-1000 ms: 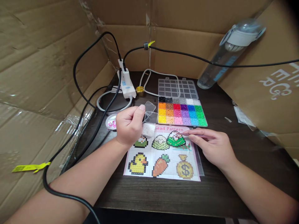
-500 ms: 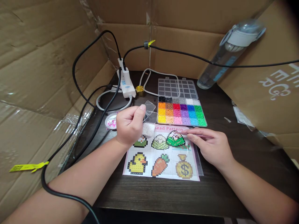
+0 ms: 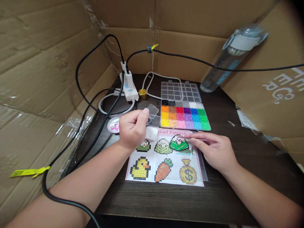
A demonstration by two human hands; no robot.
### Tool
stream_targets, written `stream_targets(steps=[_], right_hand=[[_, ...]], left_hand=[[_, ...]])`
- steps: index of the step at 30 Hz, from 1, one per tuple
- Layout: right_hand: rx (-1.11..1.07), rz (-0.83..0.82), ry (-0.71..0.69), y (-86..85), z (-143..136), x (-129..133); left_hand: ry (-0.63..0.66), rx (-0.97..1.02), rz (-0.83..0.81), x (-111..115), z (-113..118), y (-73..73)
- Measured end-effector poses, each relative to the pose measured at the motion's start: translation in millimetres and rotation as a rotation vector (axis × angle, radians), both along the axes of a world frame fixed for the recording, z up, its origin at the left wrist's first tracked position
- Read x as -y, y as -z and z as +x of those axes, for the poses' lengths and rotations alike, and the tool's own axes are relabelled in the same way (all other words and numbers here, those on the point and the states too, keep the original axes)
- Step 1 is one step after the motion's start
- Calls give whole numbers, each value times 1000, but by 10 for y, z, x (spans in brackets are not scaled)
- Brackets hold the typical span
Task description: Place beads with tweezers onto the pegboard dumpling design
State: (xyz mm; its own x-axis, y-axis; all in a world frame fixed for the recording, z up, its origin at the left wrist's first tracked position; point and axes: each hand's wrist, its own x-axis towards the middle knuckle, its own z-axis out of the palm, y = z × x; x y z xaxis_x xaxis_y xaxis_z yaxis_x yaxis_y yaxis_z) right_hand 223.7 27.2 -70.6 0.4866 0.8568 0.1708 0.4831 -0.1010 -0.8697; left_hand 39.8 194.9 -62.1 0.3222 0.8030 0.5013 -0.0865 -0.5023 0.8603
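Note:
My right hand (image 3: pixel 215 150) is closed on thin tweezers (image 3: pixel 198 139), whose tips reach the green and white bead figure (image 3: pixel 179 143) at the top right of the bead pattern sheet (image 3: pixel 148 163). My left hand (image 3: pixel 133 128) is closed in a fist, thumb on top, above the sheet's upper left corner; whatever its fingers may hold is hidden. Just right of it lies a small clear box of white beads (image 3: pixel 151 133). Behind the sheet stands the sorting box (image 3: pixel 185 115) of coloured beads, its clear lid (image 3: pixel 180 91) folded back.
A white dish (image 3: pixel 114 125) of pink beads is left of my left hand. Farther back are a power strip (image 3: pixel 129 85), a gold ring-shaped item (image 3: pixel 142 93) and a water bottle (image 3: pixel 234 57). A black cable (image 3: pixel 68 199) crosses my left forearm. Cardboard walls surround the table.
The view has shifted slightly, so the scene sits a little lower. Both hands keep nearly the same pose, and the tweezers remain at the bead figure.

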Motion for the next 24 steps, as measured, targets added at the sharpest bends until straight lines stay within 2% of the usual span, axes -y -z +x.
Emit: stream_targets(steps=[14,17,20,22,24], right_hand=[[10,17,7,28,14,0],[-17,11,14,28,37,6],[-85,17,40,27,58,27],[-139,69,35,17,56,51],[-171,171,22,-6,35,76]], left_hand=[[-4,-28,6,-6,-12,15],[-3,-113,109,22,-21,-49],[92,-202,214,97,-10,-131],[203,-245,114,176,14,-169],[331,-277,-187,264,46,-187]])
